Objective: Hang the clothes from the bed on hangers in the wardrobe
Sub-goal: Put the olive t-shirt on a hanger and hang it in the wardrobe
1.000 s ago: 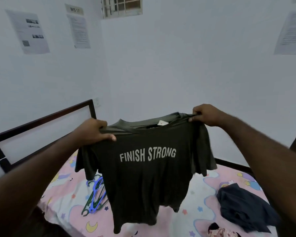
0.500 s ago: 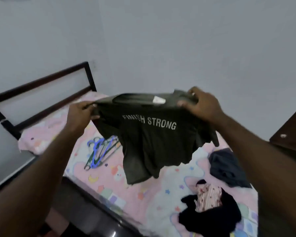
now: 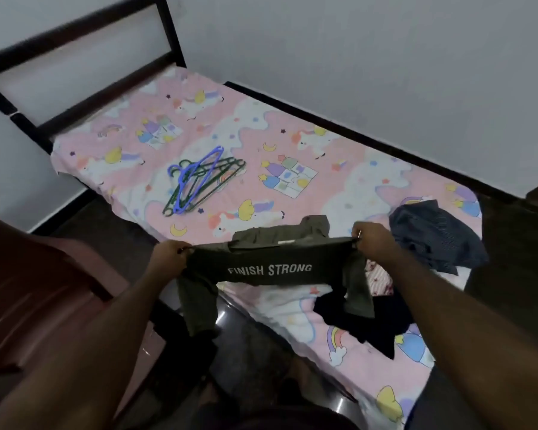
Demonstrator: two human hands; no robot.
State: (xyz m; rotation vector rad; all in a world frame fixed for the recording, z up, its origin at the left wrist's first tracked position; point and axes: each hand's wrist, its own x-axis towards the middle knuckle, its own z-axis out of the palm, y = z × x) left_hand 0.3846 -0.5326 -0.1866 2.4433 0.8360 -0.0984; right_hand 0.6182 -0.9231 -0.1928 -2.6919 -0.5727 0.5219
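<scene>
Gripping the T-shirt [image 3: 271,268] taut, left hand [image 3: 168,259] and right hand [image 3: 375,243] hold it over the bed [image 3: 370,181] edge; hangers [image 3: 196,181] well apart.

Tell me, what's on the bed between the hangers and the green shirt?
Only bare patterned sheet between the hangers and the shirt, in the head view.

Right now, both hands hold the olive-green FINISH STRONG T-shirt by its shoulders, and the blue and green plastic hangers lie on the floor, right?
No: the head view shows the blue and green plastic hangers on the pink patterned bedsheet, not the floor. The left hand and right hand do hold the olive-green T-shirt by its shoulders.
</scene>
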